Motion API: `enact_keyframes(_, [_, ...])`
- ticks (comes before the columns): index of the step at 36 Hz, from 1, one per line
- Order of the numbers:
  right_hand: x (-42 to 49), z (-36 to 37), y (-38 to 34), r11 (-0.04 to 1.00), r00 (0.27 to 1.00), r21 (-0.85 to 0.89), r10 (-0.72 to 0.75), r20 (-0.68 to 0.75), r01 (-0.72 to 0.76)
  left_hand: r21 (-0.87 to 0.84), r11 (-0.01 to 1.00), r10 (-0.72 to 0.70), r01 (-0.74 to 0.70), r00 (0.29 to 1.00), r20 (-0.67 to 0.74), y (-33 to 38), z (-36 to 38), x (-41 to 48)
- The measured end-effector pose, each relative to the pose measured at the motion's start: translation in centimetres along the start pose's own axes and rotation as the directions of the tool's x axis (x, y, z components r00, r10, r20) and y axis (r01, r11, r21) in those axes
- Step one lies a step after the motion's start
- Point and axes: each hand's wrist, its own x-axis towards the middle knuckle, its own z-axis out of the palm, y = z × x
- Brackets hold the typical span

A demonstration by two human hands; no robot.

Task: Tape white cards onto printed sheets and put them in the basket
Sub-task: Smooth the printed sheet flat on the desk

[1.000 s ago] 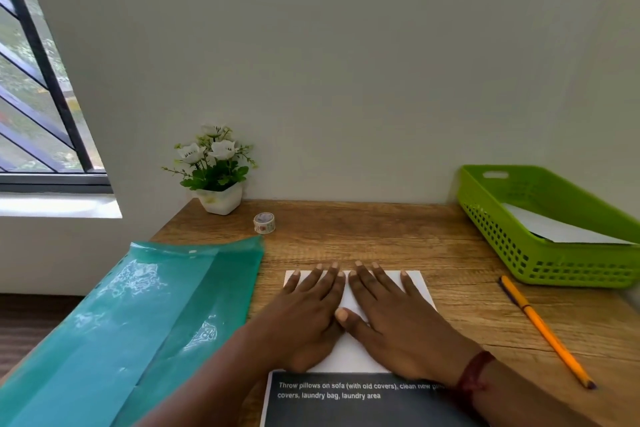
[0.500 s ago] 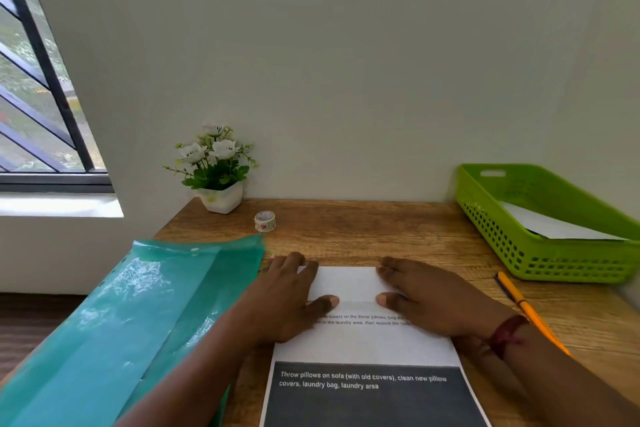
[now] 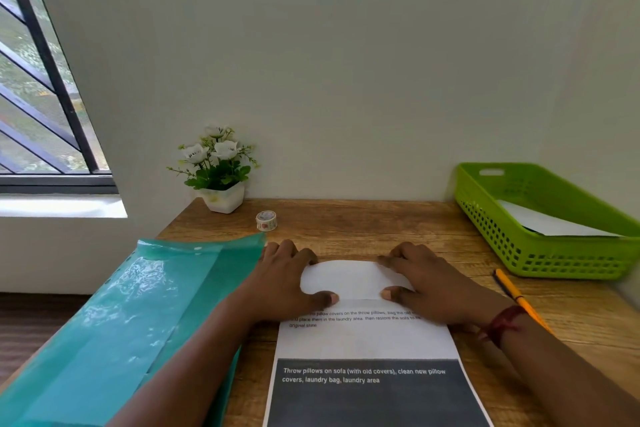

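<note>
Standing at the far left corner of the table (image 3: 381, 225), a small white pot of white flowers (image 3: 221, 198) is seen against the wall, with a patterned tape roll (image 3: 266, 220) set just beside it on the wood. A teal plastic folder (image 3: 138, 305) is laid along the left edge, its right border crossed by the left forearm. The far right corner is taken up by the green basket (image 3: 540, 253), in which a white paper (image 3: 543, 222) is already leaned. An orange pencil (image 3: 516, 295) is left near the right edge, between basket and right wrist, its near end hidden by a red thread bracelet (image 3: 502, 322).

The printed sheet (image 3: 367, 340) is spread at the middle of the near edge, its dark banner nearest the person. Across its far end the white card (image 3: 353, 279) is held, slightly bowed upward. The left hand (image 3: 287, 284) is closed on the card's left end and the right hand (image 3: 426, 288) on its right end: thumbs are pressed on the near edge, fingers curled over the far corners.
</note>
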Motion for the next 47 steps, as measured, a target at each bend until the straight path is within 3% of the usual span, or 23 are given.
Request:
enact_keyframes(5, [0.1,0.3,0.6,0.999,0.999,0.038,-0.009,-0.051,0.011,-0.060,0.997,0.039,-0.044,0.996,-0.082,0.2,-0.2,-0.1])
enact_keyframes(12, [0.2,0.1,0.8,0.982,0.973,0.177,-0.019,-0.229,0.061,-0.239,0.968,0.051,-0.076,0.993,-0.111,1.0,-1.3,-0.7])
enact_keyframes(17, [0.3,0.0,0.8,0.971,0.920,0.200,-0.047,-0.388,0.134,-0.319,0.944,0.014,-0.089,0.973,-0.231,1.1,-2.0,-0.8])
enact_keyframes(24, [0.1,-0.7,-0.1,0.976,0.834,0.155,-0.042,-0.551,0.151,-0.346,0.928,-0.009,-0.136,0.922,-0.386,1.4,-2.5,-1.2])
enact_keyframes(28, [0.1,-0.8,-0.5,0.978,0.807,0.095,-0.096,-0.583,0.186,-0.254,0.950,0.069,-0.183,0.914,-0.400,1.3,-2.5,-1.2])
enact_keyframes(35, [-0.1,-0.4,-0.9,0.986,0.869,0.006,-0.145,-0.473,0.168,-0.180,0.963,0.139,-0.202,0.940,-0.312,1.6,-1.7,-1.2])
enact_keyframes(41, [-0.9,-0.6,-1.5,0.996,0.976,-0.020,-0.090,-0.197,0.088,-0.047,0.984,0.162,-0.174,0.970,-0.183,1.5,-0.8,-1.0])
enact_keyframes(47, [-1.2,-1.0,-2.6,0.996,0.998,-0.078,-0.041,-0.052,0.037,-0.017,0.984,0.178,-0.179,0.983,-0.053,1.7,-0.5,-0.9])
